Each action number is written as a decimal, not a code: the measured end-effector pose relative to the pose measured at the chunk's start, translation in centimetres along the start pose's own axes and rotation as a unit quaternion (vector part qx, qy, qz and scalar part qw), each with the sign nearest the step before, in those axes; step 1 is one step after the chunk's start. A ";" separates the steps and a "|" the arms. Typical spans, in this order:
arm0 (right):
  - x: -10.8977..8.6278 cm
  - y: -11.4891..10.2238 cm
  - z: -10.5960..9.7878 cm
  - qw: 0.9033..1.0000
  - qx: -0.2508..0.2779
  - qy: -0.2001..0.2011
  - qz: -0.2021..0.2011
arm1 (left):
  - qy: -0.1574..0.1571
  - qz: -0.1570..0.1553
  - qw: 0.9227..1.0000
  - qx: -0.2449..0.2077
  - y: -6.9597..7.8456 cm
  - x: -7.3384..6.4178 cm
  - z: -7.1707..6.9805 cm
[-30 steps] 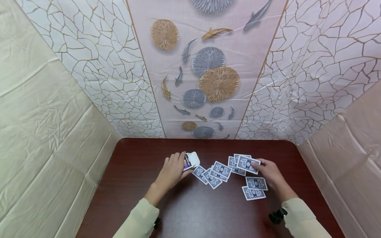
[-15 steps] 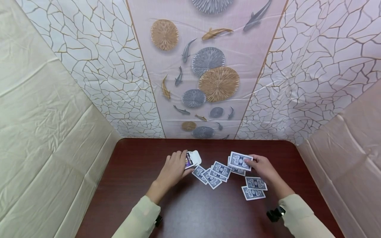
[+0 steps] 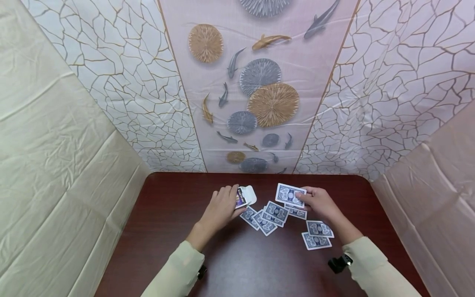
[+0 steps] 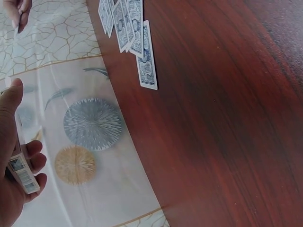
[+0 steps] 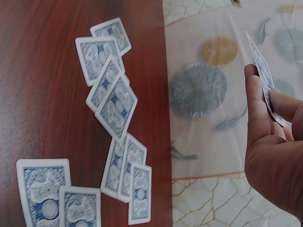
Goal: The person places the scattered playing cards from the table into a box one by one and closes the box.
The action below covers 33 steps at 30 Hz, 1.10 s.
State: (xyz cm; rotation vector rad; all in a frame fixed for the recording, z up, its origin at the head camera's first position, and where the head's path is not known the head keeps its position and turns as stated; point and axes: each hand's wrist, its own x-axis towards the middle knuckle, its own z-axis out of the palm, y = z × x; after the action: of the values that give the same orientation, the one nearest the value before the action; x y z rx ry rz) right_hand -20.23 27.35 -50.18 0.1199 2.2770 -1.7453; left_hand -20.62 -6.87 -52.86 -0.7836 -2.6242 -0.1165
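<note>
My left hand (image 3: 221,208) grips an opened playing-card box (image 3: 242,198), its white flap pointing right. In the left wrist view the fingers (image 4: 37,163) curl round the box (image 4: 23,175). My right hand (image 3: 322,204) pinches a blue-backed playing card (image 3: 288,194) between thumb and fingers, raised above the table to the right of the box. Seen edge-on in the right wrist view, this card (image 5: 262,71) looks thin; whether it is just one I cannot tell. Below both hands, several face-down cards (image 3: 276,211) lie in an overlapping line, partly hidden by the held card.
Two more face-down cards (image 3: 316,241) overlap nearer the front, below my right hand. The dark red wooden table (image 3: 252,264) meets a patterned cloth wall (image 3: 259,136) at its back edge. Beige cloth panels (image 3: 63,185) stand at both sides.
My right hand has carried its card left and slightly back, toward the box. My left hand has shifted the box a little to the right. The lying cards stay in place.
</note>
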 end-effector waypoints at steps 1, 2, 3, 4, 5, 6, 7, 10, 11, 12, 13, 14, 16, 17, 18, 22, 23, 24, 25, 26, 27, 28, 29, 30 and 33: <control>0.0 -0.3 0.1 1.000 -0.004 -0.002 -0.002 | -0.002 0.001 1.000 -0.001 0.0 0.1 0.0; 0.0 -0.5 0.3 1.000 -0.009 -0.005 -0.006 | -0.001 0.003 1.000 -0.003 0.1 0.2 -0.1; 0.0 -0.8 0.5 1.000 -0.012 -0.005 -0.008 | -0.002 0.005 1.000 -0.005 0.1 0.3 -0.1; 0.0 -1.1 0.7 1.000 -0.014 -0.008 -0.010 | -0.001 0.008 1.000 -0.006 0.1 0.4 -0.2; 0.0 -1.3 0.8 1.000 -0.015 -0.009 -0.011 | -0.001 0.010 1.000 -0.009 0.2 0.4 -0.2; 0.0 -1.5 1.0 1.000 -0.017 -0.013 -0.012 | 0.000 0.012 1.000 -0.013 0.2 0.5 -0.3; 0.0 -1.8 1.1 1.000 -0.012 -0.015 -0.010 | 0.000 0.014 1.000 -0.015 0.2 0.6 -0.3; 0.1 -2.4 1.5 1.000 -0.015 -0.023 -0.010 | -0.010 0.020 1.000 -0.018 0.2 0.8 -0.4; 0.2 -2.6 1.6 1.000 -0.016 -0.022 -0.009 | -0.016 0.021 0.999 -0.019 0.2 0.9 -0.5; 0.2 -2.7 1.7 0.999 -0.021 -0.023 -0.008 | -0.021 0.022 0.999 -0.019 0.2 0.9 -0.5; 0.3 -2.9 1.8 0.999 -0.023 -0.022 -0.005 | -0.027 0.023 0.999 -0.017 0.2 1.0 -0.5; 0.3 -3.0 1.9 0.999 -0.030 -0.024 -0.007 | -0.033 0.024 0.999 -0.017 0.2 1.1 -0.6; 0.4 -3.2 2.0 0.999 -0.040 -0.025 -0.009 | -0.040 0.027 0.999 -0.012 0.3 1.2 -0.6; 0.5 -3.3 2.1 0.999 -0.043 -0.023 -0.007 | -0.042 0.029 0.999 -0.008 0.3 1.3 -0.7; 0.5 -3.4 2.2 0.999 -0.047 -0.026 -0.010 | -0.042 0.032 0.999 -0.003 0.3 1.4 -0.7; 0.6 -3.8 2.6 0.998 -0.050 -0.029 -0.019 | -0.038 0.043 0.998 0.017 0.4 1.9 -0.8; 0.7 -3.9 2.7 0.998 -0.047 -0.029 -0.021 | -0.035 0.045 0.998 0.021 0.4 2.0 -0.8; 0.7 -4.0 2.8 0.998 -0.045 -0.029 -0.022 | -0.033 0.047 0.998 0.024 0.4 2.1 -0.8; 0.7 -4.1 2.9 0.998 -0.042 -0.029 -0.023 | -0.032 0.049 0.998 0.027 0.4 2.3 -0.8; 0.6 -4.3 3.0 0.998 -0.041 -0.028 -0.024 | -0.032 0.050 0.998 0.029 0.5 2.4 -0.9; 0.6 -4.4 3.1 0.999 -0.039 -0.028 -0.025 | -0.031 0.050 0.998 0.031 0.5 2.5 -0.9; 0.6 -4.5 3.2 0.999 -0.039 -0.026 -0.026 | -0.030 0.051 0.998 0.033 0.6 2.7 -0.9; 0.6 -4.6 3.3 0.998 -0.041 -0.025 -0.029 | -0.030 0.051 0.998 0.034 0.6 2.9 -1.0; 0.6 -4.7 3.4 0.998 -0.040 -0.023 -0.031 | -0.031 0.052 0.998 0.035 0.7 3.0 -1.1; 0.5 -4.9 3.6 0.998 -0.040 -0.016 -0.037 | -0.033 0.054 0.997 0.035 0.9 3.5 -1.3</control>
State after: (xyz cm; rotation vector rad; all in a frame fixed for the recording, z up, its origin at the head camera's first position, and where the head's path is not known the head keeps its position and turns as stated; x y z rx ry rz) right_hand -21.24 22.56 -46.56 -0.0070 2.3522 -1.6757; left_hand -22.34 -4.63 -50.32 -0.9162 -2.6255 0.0331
